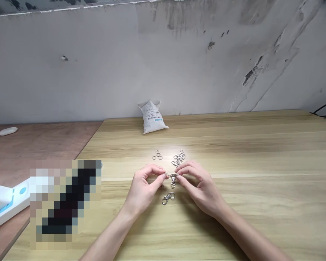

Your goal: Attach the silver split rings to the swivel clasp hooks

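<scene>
My left hand (144, 185) pinches a small metal split ring (167, 175) between thumb and fingertips. Facing it, my right hand (203, 186) has thumb and fingers closed on a silver swivel snap hook (173, 177), which meets the ring between the hands. Whether ring and hook are linked is too small to tell. Just below the fingertips more metal (173, 185) shows, partly covered. Nearer to me lies a snap hook with a ring (168, 198) on the table. Some small metal pieces (161, 186) are half hidden behind my left thumb.
Several loose rings (158, 154) and a pile of snap hooks (178, 158) lie beyond my hands on the wooden table (260, 156). A white plastic packet (152, 117) stands near the wall. At left are a blurred-out dark object (69, 199) and a white power strip (13, 203).
</scene>
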Motion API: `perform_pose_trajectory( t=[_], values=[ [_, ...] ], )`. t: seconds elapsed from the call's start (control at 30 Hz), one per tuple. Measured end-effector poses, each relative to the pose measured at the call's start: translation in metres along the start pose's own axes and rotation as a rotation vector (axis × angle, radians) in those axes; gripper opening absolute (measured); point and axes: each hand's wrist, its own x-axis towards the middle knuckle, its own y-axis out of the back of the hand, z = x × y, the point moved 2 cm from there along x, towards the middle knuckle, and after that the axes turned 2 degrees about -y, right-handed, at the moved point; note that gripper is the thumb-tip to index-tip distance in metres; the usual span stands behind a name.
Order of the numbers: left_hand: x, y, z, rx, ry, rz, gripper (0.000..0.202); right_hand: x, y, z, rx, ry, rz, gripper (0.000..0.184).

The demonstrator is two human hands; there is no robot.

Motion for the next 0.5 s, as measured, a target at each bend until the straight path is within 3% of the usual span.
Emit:
perform_pose_trajectory(
  t=[0.5],
  values=[
    [0.0003,0.001,0.0009,0.058,0.011,0.01,0.013,-0.0022,-0.0005,0.0007,-0.05,0.004,0.074,0.011]
  ],
)
